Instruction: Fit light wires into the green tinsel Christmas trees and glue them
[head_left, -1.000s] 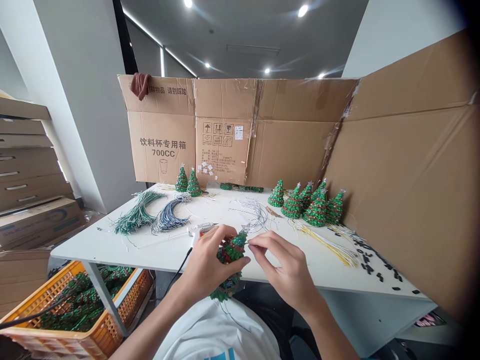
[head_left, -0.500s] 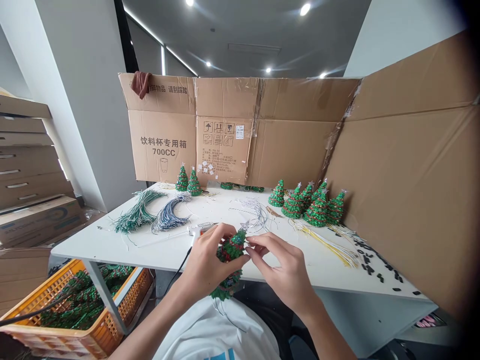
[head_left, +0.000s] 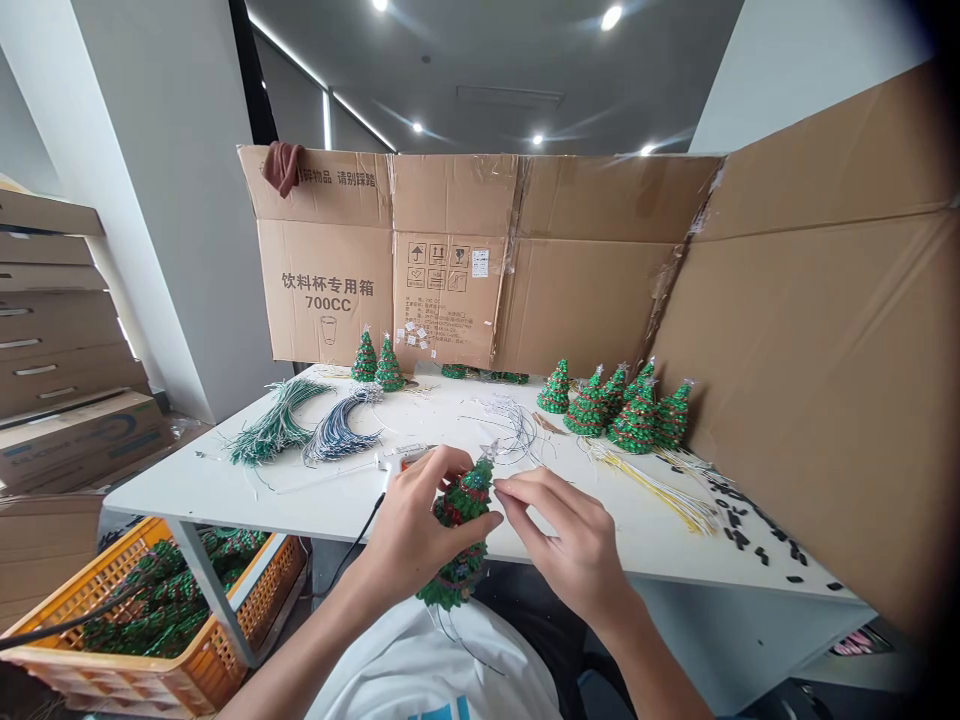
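Observation:
A small green Christmas tree with red garland and a pale star on top is held upright over my lap. My left hand wraps round its left side, thumb across the front. Close to the upper right of the tree, my right hand pinches thumb and forefinger together. Whatever those fingertips hold, if anything, is too small to make out. Thin wire ends dangle from the tree's base. Just behind my left hand lies a white glue gun, partly hidden.
Finished-looking trees stand at the right and two more trees at the back left. Green-white strands, blue-white strands and yellow strands lie on the white table. Cardboard walls it. An orange crate sits below left.
My right thumb and forefinger have closed together and shifted slightly beside the tree. The tree's base has swung a little to the left; my left hand keeps its hold.

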